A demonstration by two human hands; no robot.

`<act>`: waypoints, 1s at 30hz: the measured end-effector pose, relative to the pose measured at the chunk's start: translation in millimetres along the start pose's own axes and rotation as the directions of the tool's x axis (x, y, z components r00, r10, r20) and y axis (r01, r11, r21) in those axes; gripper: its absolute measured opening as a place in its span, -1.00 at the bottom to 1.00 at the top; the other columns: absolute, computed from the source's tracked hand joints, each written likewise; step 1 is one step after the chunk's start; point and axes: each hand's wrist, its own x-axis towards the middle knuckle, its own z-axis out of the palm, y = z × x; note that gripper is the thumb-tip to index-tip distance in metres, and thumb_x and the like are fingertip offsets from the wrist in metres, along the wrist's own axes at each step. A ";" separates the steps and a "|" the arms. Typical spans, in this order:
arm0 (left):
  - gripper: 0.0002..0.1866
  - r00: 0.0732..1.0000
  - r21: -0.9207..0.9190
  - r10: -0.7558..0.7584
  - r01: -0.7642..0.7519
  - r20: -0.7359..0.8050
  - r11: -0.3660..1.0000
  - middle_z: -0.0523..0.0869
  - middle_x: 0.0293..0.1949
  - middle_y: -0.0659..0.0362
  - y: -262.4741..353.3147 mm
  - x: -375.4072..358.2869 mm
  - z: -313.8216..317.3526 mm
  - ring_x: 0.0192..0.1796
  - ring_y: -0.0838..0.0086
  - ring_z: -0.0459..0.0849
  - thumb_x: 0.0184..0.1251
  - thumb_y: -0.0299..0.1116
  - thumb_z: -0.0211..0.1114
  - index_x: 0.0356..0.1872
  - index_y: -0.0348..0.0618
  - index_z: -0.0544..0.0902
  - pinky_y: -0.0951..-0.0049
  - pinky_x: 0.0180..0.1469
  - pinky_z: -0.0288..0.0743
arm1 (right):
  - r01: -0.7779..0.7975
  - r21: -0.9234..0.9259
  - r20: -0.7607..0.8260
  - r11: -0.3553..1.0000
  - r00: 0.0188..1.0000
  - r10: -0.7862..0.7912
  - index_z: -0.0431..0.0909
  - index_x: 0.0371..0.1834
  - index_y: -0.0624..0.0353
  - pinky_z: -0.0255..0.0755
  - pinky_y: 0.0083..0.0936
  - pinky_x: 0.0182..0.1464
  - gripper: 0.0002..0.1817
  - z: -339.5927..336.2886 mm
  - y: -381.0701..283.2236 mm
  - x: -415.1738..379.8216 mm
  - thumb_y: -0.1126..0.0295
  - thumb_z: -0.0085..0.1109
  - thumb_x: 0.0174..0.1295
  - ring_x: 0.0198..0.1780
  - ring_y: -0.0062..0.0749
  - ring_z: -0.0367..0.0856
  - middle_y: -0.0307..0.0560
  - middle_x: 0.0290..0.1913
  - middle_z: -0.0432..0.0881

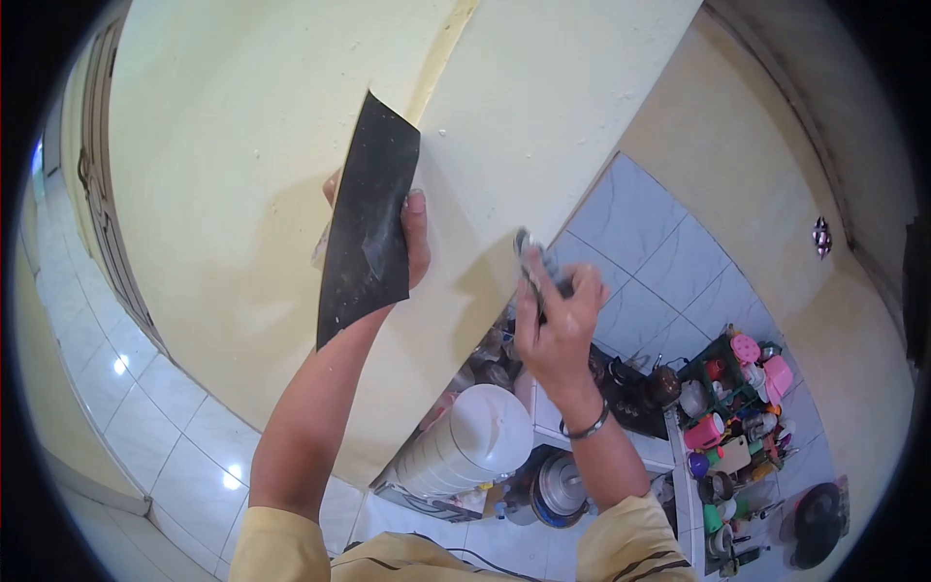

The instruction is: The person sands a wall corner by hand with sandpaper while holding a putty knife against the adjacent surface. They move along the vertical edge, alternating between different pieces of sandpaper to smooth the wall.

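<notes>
A black rectangular sheet, slightly curved and dusted with pale specks, is held up in front of the cream wall. My left hand grips it, thumb on the right edge and the other fingers mostly hidden behind. Something whitish shows at the sheet's left side, too hidden to identify. My right hand, with a dark bracelet at the wrist, is closed around a small greyish tool near the wall's edge. What exactly the tool is, I cannot make out.
Below the wall's edge stand a large white container and a metal pot. A dish rack with pink, green and metal kitchenware is at the right, by marbled tiles. Shiny floor tiles run along the left.
</notes>
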 end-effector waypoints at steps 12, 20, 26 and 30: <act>-0.69 0.987 0.157 -0.111 0.093 0.117 0.983 0.74 -0.20 0.00 -7.8 -7.2 0.6 -0.03 0.07 0.69 0.59 -0.16 0.15 -0.08 -0.21 0.67 0.13 0.11 0.50 | -0.013 0.041 -0.012 0.999 1.000 0.014 0.68 0.34 -0.09 0.12 -0.21 0.01 -0.40 0.9 1.4 -7.5 0.39 0.37 0.13 -0.13 -0.16 0.35 -0.08 -0.27 0.33; -0.66 0.997 0.165 -0.045 0.033 0.065 0.986 0.75 -0.11 -0.01 -10.7 -8.8 2.4 0.03 0.05 0.69 0.60 -0.14 0.13 0.02 -0.23 0.66 0.15 0.15 0.50 | 0.025 -0.014 -0.139 1.000 0.990 -0.027 0.69 0.34 -0.06 0.13 -0.25 0.01 -0.43 -12.2 12.0 54.8 0.37 0.38 0.17 -0.12 -0.18 0.35 -0.08 -0.27 0.33; -0.64 0.956 0.152 -0.168 0.134 0.242 0.979 0.73 -0.07 -0.04 0.7 -0.3 -13.5 0.07 0.03 0.67 0.61 -0.13 0.11 0.04 -0.25 0.65 0.13 0.19 0.48 | 0.051 -0.018 -0.112 0.999 0.992 -0.053 0.69 0.34 -0.06 0.12 -0.27 -0.01 -0.43 -13.9 17.5 40.7 0.37 0.38 0.17 -0.14 -0.20 0.32 -0.10 -0.29 0.33; -0.65 0.994 0.183 -0.047 0.029 0.097 0.983 0.72 -0.12 -0.01 -19.0 -11.0 7.5 0.02 0.04 0.67 0.61 -0.14 0.12 0.01 -0.24 0.64 0.14 0.14 0.49 | 0.050 -0.010 -0.118 0.999 0.992 -0.051 0.69 0.34 -0.07 0.12 -0.27 0.00 -0.42 -20.7 14.0 52.7 0.39 0.37 0.15 -0.14 -0.19 0.31 -0.10 -0.28 0.34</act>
